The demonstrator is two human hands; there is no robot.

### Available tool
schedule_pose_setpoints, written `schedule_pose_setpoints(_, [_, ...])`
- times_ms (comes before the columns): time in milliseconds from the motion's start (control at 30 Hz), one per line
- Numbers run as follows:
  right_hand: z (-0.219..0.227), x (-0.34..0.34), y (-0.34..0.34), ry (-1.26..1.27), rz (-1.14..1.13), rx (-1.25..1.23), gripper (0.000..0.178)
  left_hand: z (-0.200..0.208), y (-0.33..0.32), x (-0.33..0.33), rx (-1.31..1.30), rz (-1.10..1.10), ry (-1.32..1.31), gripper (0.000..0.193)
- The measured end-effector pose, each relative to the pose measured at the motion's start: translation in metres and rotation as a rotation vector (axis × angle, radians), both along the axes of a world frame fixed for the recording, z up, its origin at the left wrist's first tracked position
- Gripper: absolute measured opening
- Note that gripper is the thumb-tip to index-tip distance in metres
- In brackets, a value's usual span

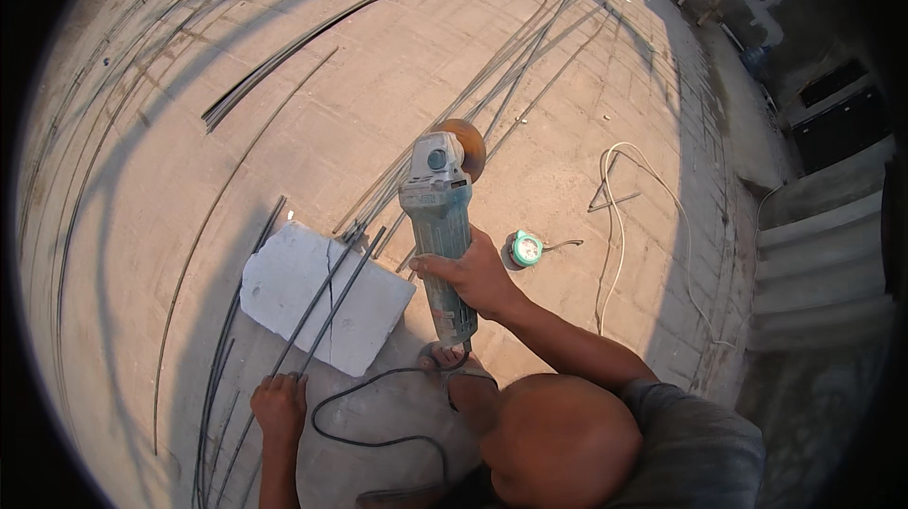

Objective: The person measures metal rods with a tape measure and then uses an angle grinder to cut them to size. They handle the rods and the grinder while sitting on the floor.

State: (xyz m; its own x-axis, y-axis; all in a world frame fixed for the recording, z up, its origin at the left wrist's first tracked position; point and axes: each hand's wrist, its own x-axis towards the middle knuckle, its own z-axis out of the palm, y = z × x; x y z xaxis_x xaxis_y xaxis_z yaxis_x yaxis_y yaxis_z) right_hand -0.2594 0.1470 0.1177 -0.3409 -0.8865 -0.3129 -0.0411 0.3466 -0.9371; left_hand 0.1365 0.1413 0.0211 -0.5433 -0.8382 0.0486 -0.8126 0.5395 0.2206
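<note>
My right hand [480, 279] is wrapped round the teal body of an angle grinder [442, 225], which is held up off the ground with its grey head pointing away from me. A brownish disc [468, 148] shows at the head's right side. My left hand [280, 402] grips dark steel rods [331, 312] near the lower left. These rods lie across a cracked white block [374, 310] on the ground, their far ends sticking out past it. The grinder's black cord [378, 378] loops beside my foot.
More long rods [284, 53] lie in bundles at the far left and beyond the grinder. A teal tape measure [526, 248] rests right of my right hand. A pale cable [619, 216] curls further right. Steps [823, 235] rise at the right edge.
</note>
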Motion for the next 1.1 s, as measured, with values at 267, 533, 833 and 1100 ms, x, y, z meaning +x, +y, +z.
schedule_pose_setpoints(267, [0.034, -0.006, -0.002, -0.142, -0.214, -0.139, 0.046, 0.109, -0.129, -0.208, -0.254, -0.065, 0.554, 0.031])
schedule_pose_setpoints(533, [0.028, -0.014, 0.005, 0.037, -0.182, -0.173, 0.047, 0.046, -0.022, 0.034, 0.316, 0.203, 0.212, 0.02])
schedule_pose_setpoints(833, [0.02, -0.017, -0.011, 0.018, -0.099, -0.214, 0.051, -0.019, 0.107, 0.205, 0.304, 0.325, -0.059, 0.024])
schedule_pose_setpoints(1100, [-0.017, -0.05, -0.005, -0.147, -0.18, -0.071, 0.051, 0.0, 0.066, 0.177, 0.364, 0.076, -0.083, 0.026])
